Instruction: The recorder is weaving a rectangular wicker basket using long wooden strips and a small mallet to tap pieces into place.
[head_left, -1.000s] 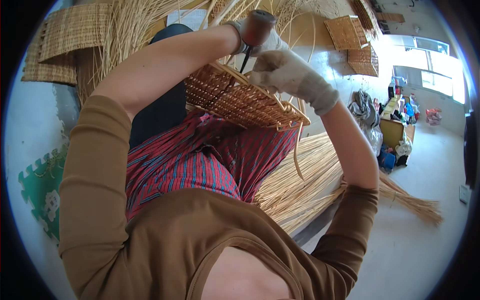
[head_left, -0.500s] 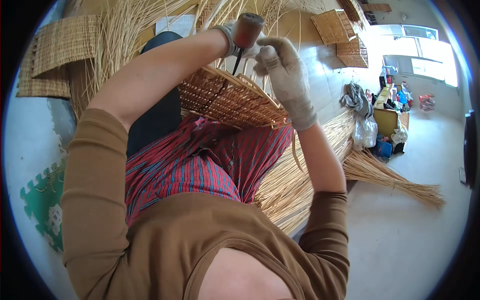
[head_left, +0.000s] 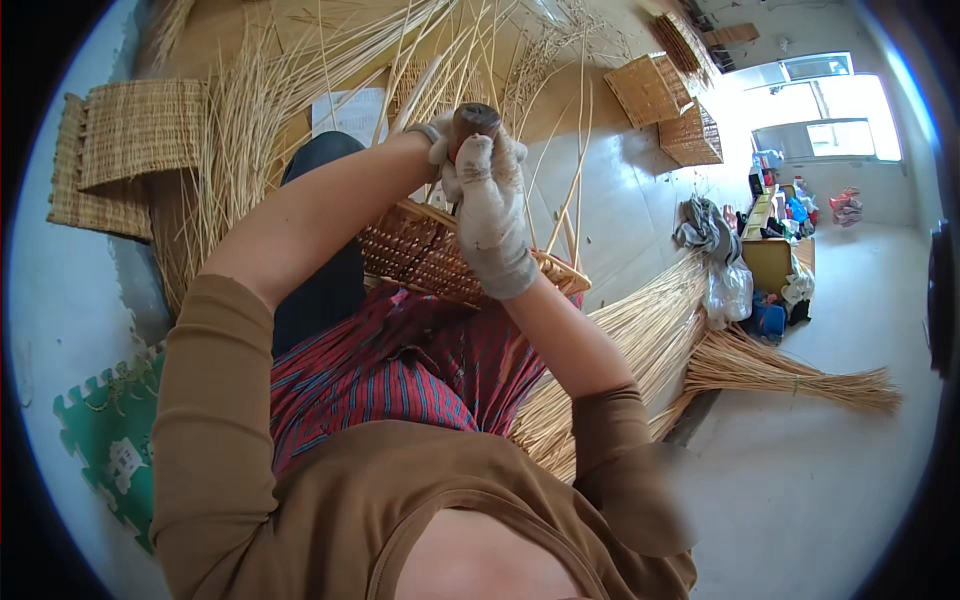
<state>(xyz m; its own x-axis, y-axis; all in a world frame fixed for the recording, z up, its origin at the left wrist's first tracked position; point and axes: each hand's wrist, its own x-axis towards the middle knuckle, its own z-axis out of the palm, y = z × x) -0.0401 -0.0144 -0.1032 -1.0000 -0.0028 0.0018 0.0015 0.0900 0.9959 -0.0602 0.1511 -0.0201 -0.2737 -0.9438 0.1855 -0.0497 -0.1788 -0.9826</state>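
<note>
The dark-handled awl [head_left: 477, 122] stands upright over a brown woven wicker basket [head_left: 405, 245] tilted on my lap. My right hand [head_left: 490, 205], in a pale work glove, is closed round the awl's handle. Close against its far left side, my left hand [head_left: 440, 152], gloved too, also closes on the handle, most of its fingers hidden. The awl's spike is out of sight behind my right hand. Loose canes [head_left: 572, 190] rise from the basket's far side.
Long loose reeds [head_left: 250, 130] spread at the far left beside a woven panel [head_left: 150, 130]. Reed bundles [head_left: 790, 375] lie to my right. Finished baskets [head_left: 650, 95] stand at the far right. A green foam mat [head_left: 110, 420] is at the left, and plastic bags [head_left: 730, 290] lie beyond the reeds.
My right hand has moved left and closed round the awl's handle; its fingers were curled beside it, off the handle. In the picture, the awl and basket now sit lower.
</note>
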